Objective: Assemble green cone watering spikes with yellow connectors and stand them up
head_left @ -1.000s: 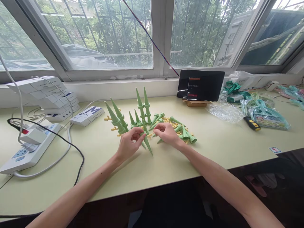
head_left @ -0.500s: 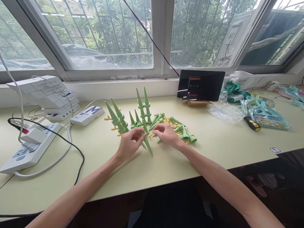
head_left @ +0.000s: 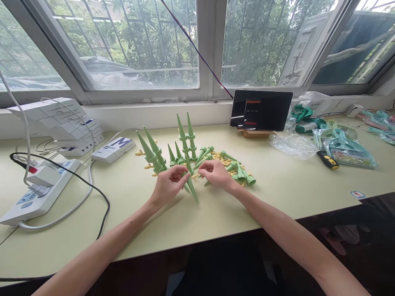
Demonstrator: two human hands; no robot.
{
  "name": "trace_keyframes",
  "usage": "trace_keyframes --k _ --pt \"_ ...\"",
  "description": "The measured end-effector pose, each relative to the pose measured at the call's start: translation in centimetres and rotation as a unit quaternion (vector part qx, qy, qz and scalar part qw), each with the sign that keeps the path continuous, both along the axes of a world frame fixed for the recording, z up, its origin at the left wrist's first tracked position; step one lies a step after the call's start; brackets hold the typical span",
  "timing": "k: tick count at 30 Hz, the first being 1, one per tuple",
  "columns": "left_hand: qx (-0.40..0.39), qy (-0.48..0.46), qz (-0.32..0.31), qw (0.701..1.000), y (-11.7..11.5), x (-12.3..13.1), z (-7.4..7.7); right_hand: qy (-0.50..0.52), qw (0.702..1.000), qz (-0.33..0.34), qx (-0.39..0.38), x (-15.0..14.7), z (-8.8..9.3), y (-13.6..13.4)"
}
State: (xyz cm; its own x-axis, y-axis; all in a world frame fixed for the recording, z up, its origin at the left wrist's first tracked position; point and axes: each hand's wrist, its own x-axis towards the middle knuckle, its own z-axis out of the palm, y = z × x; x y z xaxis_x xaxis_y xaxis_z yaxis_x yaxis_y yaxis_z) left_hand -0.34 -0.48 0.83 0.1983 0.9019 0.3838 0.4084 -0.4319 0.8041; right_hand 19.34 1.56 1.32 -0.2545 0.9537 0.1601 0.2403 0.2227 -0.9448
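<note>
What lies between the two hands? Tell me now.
In the head view, one green spike, tip toward the person, gripped by the left hand, with a yellow piece beside it.

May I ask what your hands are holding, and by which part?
The left hand pinches a green spike at its wide end; for the right hand, unclear.

The green spikes [head_left: 191, 187] look like matt moulded plastic with ribbed collars. The table [head_left: 216, 213] is smooth and pale with a faint sheen. The screen [head_left: 271, 107] is glossy black, and the wrappers [head_left: 291, 144] are clear crinkled film.
</note>
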Motion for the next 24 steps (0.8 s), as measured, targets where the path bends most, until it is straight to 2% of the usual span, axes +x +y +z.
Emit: trace_keyframes --k 24 --pt "-0.116 -0.093 -0.029 0.988 0.15 -0.19 0.24 -0.018 1.000 0.011 0.012 0.11 -0.33 0.12"
